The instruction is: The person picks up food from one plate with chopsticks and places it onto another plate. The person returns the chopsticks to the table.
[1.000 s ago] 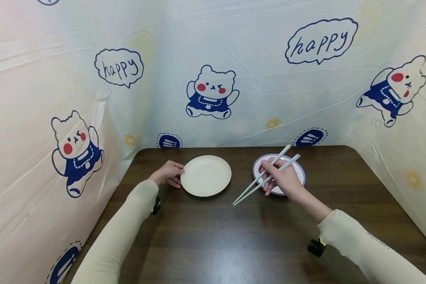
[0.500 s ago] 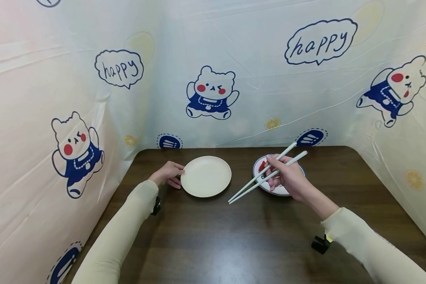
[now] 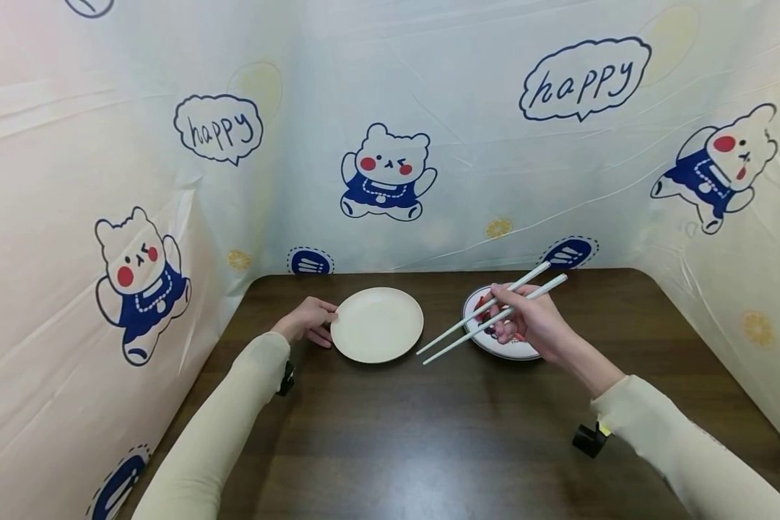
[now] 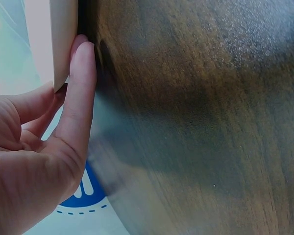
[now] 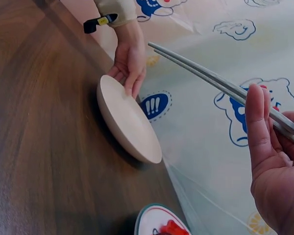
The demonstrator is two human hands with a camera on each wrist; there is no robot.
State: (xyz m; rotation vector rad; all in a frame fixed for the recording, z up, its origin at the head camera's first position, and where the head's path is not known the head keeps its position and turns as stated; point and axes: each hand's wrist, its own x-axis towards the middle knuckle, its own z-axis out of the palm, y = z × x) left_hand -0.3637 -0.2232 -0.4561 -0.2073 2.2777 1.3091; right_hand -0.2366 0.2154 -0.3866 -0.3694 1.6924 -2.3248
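My left hand (image 3: 308,320) pinches the left rim of a cream plate (image 3: 377,325) on the table. In the left wrist view, the thumb lies on top of the rim and the fingers (image 4: 81,73) sit beneath. With my right hand (image 3: 533,321) I hold a pair of pale chopsticks (image 3: 455,344), their tips slightly apart and pointing left toward the cream plate. Nothing shows between the tips. Under that hand stands a white plate (image 3: 510,352) with a dark rim, partly hidden, bearing small red pieces (image 5: 174,228) and some dark ones.
Both plates stand near the far edge of the dark wooden table (image 3: 390,433). A patterned curtain (image 3: 299,180) rises behind it and along both sides. A black device (image 3: 588,439) is strapped at my right wrist, another (image 3: 286,378) at the left.
My right hand has drawn to the right over the dark-rimmed plate. The chopstick tips have shifted slightly left and up, and spread a little apart. The left hand keeps its hold on the cream plate.
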